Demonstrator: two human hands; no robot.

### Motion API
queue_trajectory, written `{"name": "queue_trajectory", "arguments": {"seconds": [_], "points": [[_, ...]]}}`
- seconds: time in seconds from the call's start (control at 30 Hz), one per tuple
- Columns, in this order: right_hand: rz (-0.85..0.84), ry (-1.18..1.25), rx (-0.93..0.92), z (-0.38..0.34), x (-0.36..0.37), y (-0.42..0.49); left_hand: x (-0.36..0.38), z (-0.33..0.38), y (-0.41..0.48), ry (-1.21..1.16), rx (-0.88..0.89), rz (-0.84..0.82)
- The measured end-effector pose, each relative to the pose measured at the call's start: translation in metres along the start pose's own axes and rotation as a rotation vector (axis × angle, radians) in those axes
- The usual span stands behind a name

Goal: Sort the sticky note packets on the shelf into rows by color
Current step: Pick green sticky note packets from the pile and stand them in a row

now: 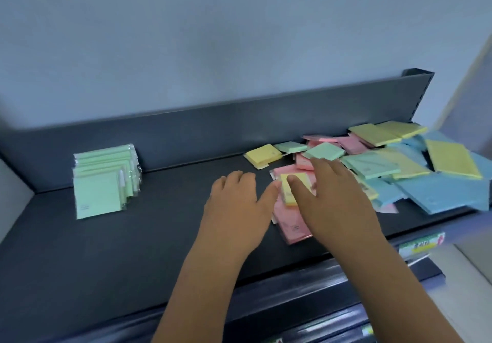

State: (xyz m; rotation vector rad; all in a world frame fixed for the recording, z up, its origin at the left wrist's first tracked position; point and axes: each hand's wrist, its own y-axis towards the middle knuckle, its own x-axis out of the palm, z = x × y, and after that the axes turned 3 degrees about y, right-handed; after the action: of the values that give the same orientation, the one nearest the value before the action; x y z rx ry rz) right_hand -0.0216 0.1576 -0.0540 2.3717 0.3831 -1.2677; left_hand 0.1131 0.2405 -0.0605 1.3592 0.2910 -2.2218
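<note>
Sticky note packets [372,167] in yellow, green, pink and blue lie jumbled in one heap toward the right end of the dark shelf [133,236]. Well left of the heap, a green row [103,177] of wrapped packets stands overlapped front to back; it looks to be the only colour sorted.

Just left of the heap, the left hand [237,201] rests palm down on the shelf. Its fingers [239,177] are loosely curved and hold nothing, and the thumb reaches the left edge of a small yellow packet [286,193]. That yellow packet lies at the heap's near left corner, on top of pink packets [290,225]. Its visible length runs away from the person, and its right part is hidden.

Over the same corner of the heap the right hand [335,199] lies spread flat. Its thumb is laid across the yellow packet, and its fingers stretch toward a green packet [323,151] farther into the heap, curling round nothing visible.

The yellow packet thus sits between the two thumbs, with the right hand more fully on it. In my judgement, lifting it free falls to the right hand, and it then needs bare shelf left of the heap.
</note>
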Motion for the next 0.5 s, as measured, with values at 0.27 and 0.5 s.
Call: {"name": "queue_trajectory", "arguments": {"seconds": [0.27, 0.5], "points": [[0.048, 0.075, 0.007, 0.022, -0.014, 0.009, 0.002, 0.030, 0.022, -0.133, 0.029, 0.010], [0.040, 0.171, 0.131, 0.096, -0.071, 0.054, 0.016, 0.099, 0.042, -0.280, -0.004, 0.023]]}}
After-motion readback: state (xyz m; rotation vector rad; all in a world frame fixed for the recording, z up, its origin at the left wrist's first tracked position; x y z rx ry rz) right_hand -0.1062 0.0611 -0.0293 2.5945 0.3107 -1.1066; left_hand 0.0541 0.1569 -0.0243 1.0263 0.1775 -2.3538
